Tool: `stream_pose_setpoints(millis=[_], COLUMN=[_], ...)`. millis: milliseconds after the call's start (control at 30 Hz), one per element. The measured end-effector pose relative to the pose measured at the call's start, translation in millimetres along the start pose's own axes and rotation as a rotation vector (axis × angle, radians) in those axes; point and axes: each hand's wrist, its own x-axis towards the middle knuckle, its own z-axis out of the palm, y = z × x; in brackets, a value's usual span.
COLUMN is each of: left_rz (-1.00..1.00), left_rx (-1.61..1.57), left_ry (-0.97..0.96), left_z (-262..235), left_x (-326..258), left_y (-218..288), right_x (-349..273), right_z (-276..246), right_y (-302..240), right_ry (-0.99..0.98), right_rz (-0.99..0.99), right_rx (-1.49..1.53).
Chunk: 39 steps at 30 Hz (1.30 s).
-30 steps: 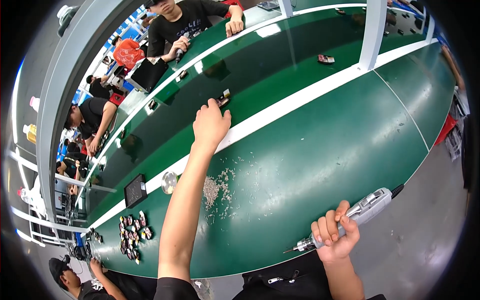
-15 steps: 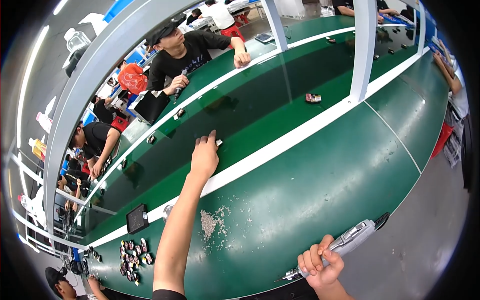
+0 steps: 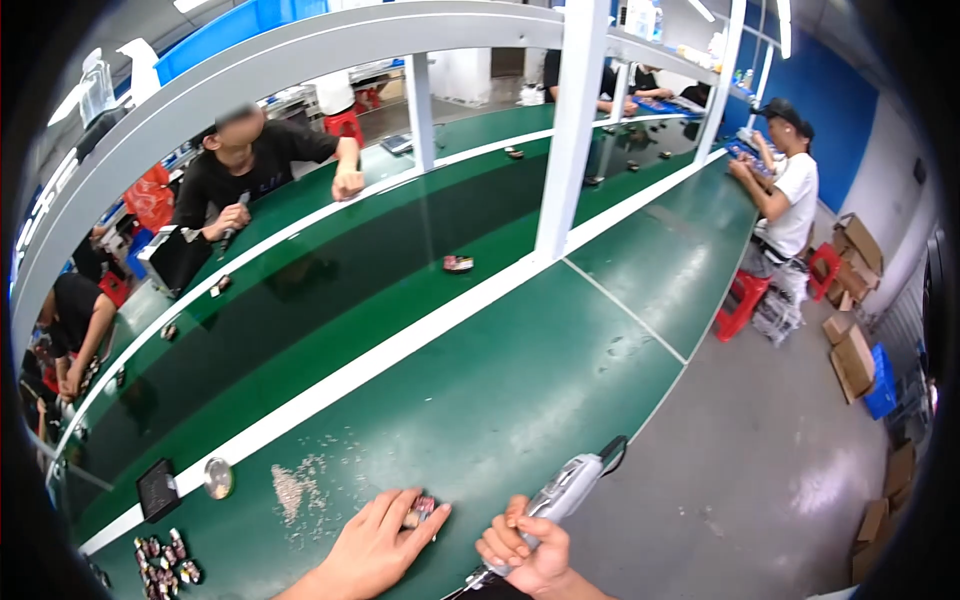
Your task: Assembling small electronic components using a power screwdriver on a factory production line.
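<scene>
My left hand [image 3: 385, 535] lies low over the near edge of the green table, its fingers closed round a small dark module with reddish and pale patches [image 3: 424, 508]. Part of the module is hidden by the fingers. Just right of it, my right hand [image 3: 525, 548] grips a grey electric screwdriver [image 3: 568, 492]; its bit end points down and left, toward the table edge. Beyond the left hand is a loose heap of tiny screws [image 3: 290, 492], with strays scattered about it. Several similar modules [image 3: 160, 568] are clustered at the lower left.
A black tray [image 3: 157, 490] and a round metal dish [image 3: 218, 478] stand by the white rail [image 3: 350, 385]. Behind it runs a conveyor belt bearing a module [image 3: 458, 263]. A white post [image 3: 570, 140] rises from the rail. Co-workers sit across the belt and at the far right.
My left hand has come back from over the belt to the near table, with a small module in it. The screwdriver stays in my right hand. My view has swung right.
</scene>
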Motion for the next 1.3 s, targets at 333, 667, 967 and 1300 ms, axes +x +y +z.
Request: stream_pose_setpoints(millis=[333,667,967,1300], left_rz=[-0.006,-0.18,-0.16,0.079], left_rx=[-0.031,-0.173,-0.045,0.025], left_ry=[0.212,0.141,0.114,0.246], left_z=[43,23,19,37], left_x=[-30,-12,-9,-7], left_y=[38,44,48,43], right_x=[-33,-43,-42,-46], right_z=[21,16,23,17], right_y=[11,27,36,42], right_ry=[0.294,0.276,0.374,0.467], right_rz=[-0.049,0.08,0.125,0.131], right_rx=[-0.024,-0.065,-0.136,-0.185])
